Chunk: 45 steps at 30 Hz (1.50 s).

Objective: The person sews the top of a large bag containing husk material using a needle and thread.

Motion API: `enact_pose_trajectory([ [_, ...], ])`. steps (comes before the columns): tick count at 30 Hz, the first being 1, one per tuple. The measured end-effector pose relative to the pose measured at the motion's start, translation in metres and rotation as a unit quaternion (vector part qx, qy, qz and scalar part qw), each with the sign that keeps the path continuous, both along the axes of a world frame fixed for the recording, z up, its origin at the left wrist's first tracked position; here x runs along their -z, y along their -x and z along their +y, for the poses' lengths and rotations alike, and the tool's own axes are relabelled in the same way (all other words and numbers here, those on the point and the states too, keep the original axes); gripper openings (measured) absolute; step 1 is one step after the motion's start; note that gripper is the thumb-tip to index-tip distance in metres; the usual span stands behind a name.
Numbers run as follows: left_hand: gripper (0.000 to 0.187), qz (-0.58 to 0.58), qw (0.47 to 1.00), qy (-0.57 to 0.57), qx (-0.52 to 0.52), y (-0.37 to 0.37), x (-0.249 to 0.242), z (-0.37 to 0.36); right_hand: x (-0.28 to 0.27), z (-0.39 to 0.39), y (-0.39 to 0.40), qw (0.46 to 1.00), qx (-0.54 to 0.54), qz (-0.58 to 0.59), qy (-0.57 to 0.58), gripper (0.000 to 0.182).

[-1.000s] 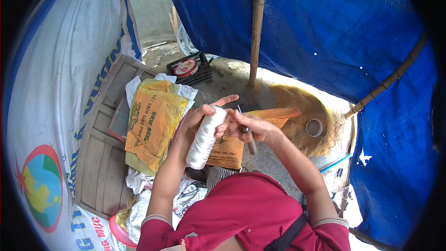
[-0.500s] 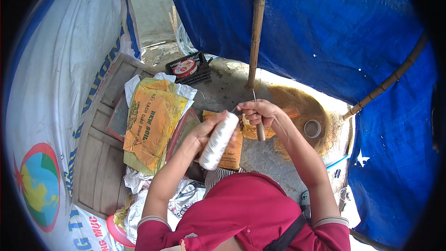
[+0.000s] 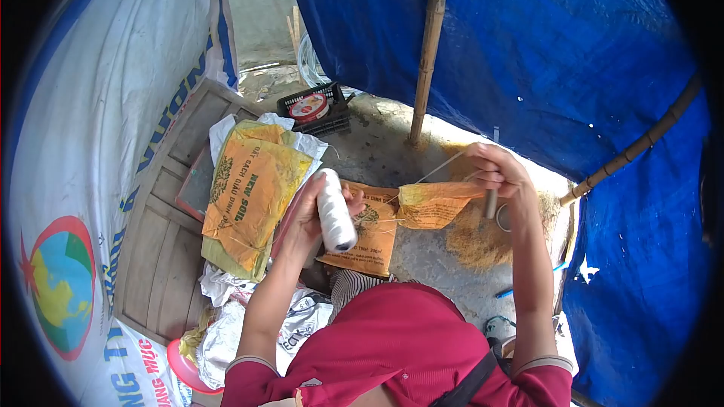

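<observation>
My left hand (image 3: pixel 303 215) holds a large spool of white thread (image 3: pixel 334 211), tilted upright, with some fingertips showing past its far side. Out to the right, my right hand (image 3: pixel 498 168) is closed round a wooden-handled tool (image 3: pixel 491 203); its thin metal end points up above the fist. White thread (image 3: pixel 441 168) runs from the right hand's fingers down to the left. Beneath the hands lie a printed orange bag (image 3: pixel 377 245) and a folded yellow-orange bag (image 3: pixel 430 207) on the floor.
Stacked printed bags (image 3: pixel 249 196) lie at the left by a wooden panel (image 3: pixel 162 256). A black crate (image 3: pixel 313 105) stands farther back. A bamboo pole (image 3: pixel 430 53) rises before the blue tarp (image 3: pixel 528 45). A roll of tape (image 3: pixel 504 217) sits near brown grains (image 3: pixel 475 245).
My right hand has moved right, away from the spool, still gripping the tool, and a length of thread now stretches out. The spool in my left hand has turned more upright.
</observation>
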State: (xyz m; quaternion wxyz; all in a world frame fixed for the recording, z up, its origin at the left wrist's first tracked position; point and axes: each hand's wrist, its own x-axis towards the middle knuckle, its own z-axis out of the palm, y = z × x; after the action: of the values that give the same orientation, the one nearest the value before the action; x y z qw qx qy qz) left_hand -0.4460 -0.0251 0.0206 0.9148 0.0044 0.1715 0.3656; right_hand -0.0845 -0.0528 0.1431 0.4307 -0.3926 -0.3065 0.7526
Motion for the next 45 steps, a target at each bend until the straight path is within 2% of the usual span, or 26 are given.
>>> enact_pose_trajectory([
  [1,0.043,-0.059,0.997,-0.051,0.016,0.003,-0.004,0.003,0.0,-0.003,-0.011,0.999,-0.01,0.045,-0.01,0.02],
  [3,0.042,-0.034,0.998,0.008,-0.051,0.004,0.003,0.007,-0.007,-0.012,-0.023,0.995,0.031,0.09,-0.019,0.013],
  [5,0.042,-0.058,0.997,-0.014,-0.042,0.001,0.006,0.01,-0.017,-0.016,-0.028,0.991,0.02,0.123,-0.046,0.011],
  [7,0.045,-0.086,0.989,-0.002,-0.118,-0.006,0.021,0.018,-0.027,-0.024,-0.034,0.985,0.014,0.155,-0.075,0.009],
  [8,0.049,-0.114,0.988,-0.014,-0.101,-0.004,0.029,0.023,-0.033,-0.028,-0.038,0.979,0.025,0.176,-0.097,0.009],
  [11,0.056,-0.125,0.968,0.065,-0.209,0.001,0.032,0.032,-0.045,-0.043,-0.057,0.968,0.074,0.193,-0.144,0.012],
  [13,0.057,-0.106,0.969,0.037,-0.222,0.007,0.02,0.032,-0.038,-0.048,-0.084,0.942,0.058,0.281,-0.176,0.011],
  [15,0.059,0.087,0.948,-0.009,-0.307,0.013,0.003,0.028,-0.033,-0.055,-0.109,0.918,0.098,0.34,-0.179,0.011],
  [18,0.062,0.169,0.928,-0.04,-0.33,0.026,-0.004,0.027,-0.025,-0.067,-0.14,0.894,0.181,0.359,-0.199,0.018],
  [19,0.063,0.221,0.914,-0.051,-0.335,0.029,-0.009,0.025,-0.011,-0.067,-0.161,0.901,0.191,0.327,-0.213,0.028],
  [20,0.063,0.221,0.913,-0.051,-0.339,0.033,-0.007,0.026,-0.002,-0.066,-0.168,0.899,0.205,0.328,-0.205,0.032],
  [22,0.065,0.123,0.939,-0.021,-0.32,0.04,-0.003,0.028,0.016,-0.066,-0.184,0.9,0.234,0.313,-0.192,0.042],
  [23,0.065,0.123,0.939,-0.021,-0.32,0.043,-0.002,0.029,0.027,-0.066,-0.193,0.903,0.248,0.296,-0.186,0.046],
  [25,0.07,0.047,0.944,0.011,-0.327,0.05,-0.005,0.032,0.056,-0.067,-0.221,0.9,0.259,0.299,-0.185,0.042],
  [26,0.071,0.022,0.937,0.054,-0.344,0.057,0.0,0.037,0.063,-0.07,-0.226,0.897,0.307,0.264,-0.175,0.041],
  [28,0.071,-0.015,0.935,0.059,-0.35,0.073,0.007,0.045,0.082,-0.076,-0.242,0.88,0.386,0.221,-0.164,0.039],
  [29,0.071,-0.053,0.932,0.064,-0.353,0.078,0.008,0.046,0.099,-0.08,-0.263,0.88,0.391,0.215,-0.163,0.038],
  [30,0.071,-0.008,0.928,0.055,-0.368,0.078,0.001,0.044,0.106,-0.083,-0.267,0.892,0.369,0.211,-0.154,0.038],
  [32,0.07,0.004,0.931,0.051,-0.362,0.076,-0.009,0.043,0.12,-0.085,-0.277,0.904,0.348,0.204,-0.145,0.037],
  [34,0.068,0.011,0.936,0.043,-0.349,0.075,-0.014,0.046,0.118,-0.086,-0.263,0.89,0.431,0.105,-0.107,0.036],
  [35,0.068,0.012,0.938,0.043,-0.345,0.074,-0.014,0.046,0.112,-0.086,-0.25,0.861,0.494,0.078,-0.09,0.034],
  [37,0.065,0.064,0.924,0.027,-0.376,0.07,-0.016,0.047,0.1,-0.087,-0.232,0.85,0.517,0.075,-0.074,0.034],
  [39,0.058,0.018,0.942,0.024,-0.334,0.08,-0.003,0.055,0.104,-0.088,-0.234,0.847,0.519,0.093,-0.074,0.03],
  [41,0.055,-0.168,0.956,0.071,-0.229,0.089,-0.001,0.056,0.108,-0.093,-0.237,0.862,0.483,0.107,-0.108,0.027],
  [43,0.054,-0.155,0.967,0.025,-0.203,0.088,0.001,0.058,0.106,-0.096,-0.234,0.856,0.486,0.113,-0.132,0.025],
  [45,0.048,-0.162,0.957,0.08,-0.229,0.089,-0.002,0.059,0.101,-0.099,-0.232,0.849,0.489,0.144,-0.137,0.023],
])
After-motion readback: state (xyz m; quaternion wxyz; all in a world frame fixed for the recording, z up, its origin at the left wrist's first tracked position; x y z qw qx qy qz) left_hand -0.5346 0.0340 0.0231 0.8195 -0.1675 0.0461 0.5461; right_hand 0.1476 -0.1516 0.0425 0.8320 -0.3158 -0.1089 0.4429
